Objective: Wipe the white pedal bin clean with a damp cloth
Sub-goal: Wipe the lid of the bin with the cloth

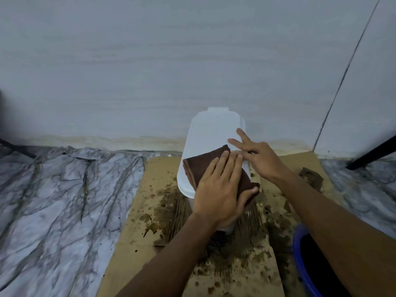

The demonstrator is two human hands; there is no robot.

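Note:
The white pedal bin (211, 129) stands against the wall with its lid closed. A folded brown cloth (201, 166) lies on the near half of the lid. My left hand (220, 187) presses flat on the cloth, thumb curled around its near right edge. My right hand (257, 155) rests on the lid's right side with fingers spread, touching the rim beside the cloth. The bin's body and pedal are mostly hidden beneath my left hand and arm.
The bin stands on a sheet of cardboard (137, 243) stained with brown splashes, laid over a marble-patterned floor (53, 200). A blue bucket (304, 260) sits at the lower right. A brown lump (310, 177) lies right of the bin. A black leg (372, 153) slants at right.

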